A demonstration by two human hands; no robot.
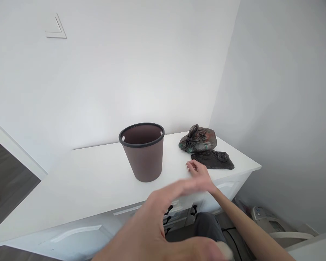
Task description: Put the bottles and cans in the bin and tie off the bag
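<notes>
A brown bin with a black rim stands upright on the white countertop; no liner shows inside it. To its right sits a knotted dark plastic bag with something in it. In front of that bag lies a flat, folded black plastic bag. My left hand is large and blurred close to the camera, its thumb and fingers spread apart around nothing. By the left edge of the folded bag, my right hand rests low over the countertop with its fingers curled; whether they hold anything is unclear.
White walls meet behind the countertop, with a switch at the upper left. Below the front edge are cabinet doors and drawers with black handles. A pale appliance and a dark cable stand on the floor at the lower right.
</notes>
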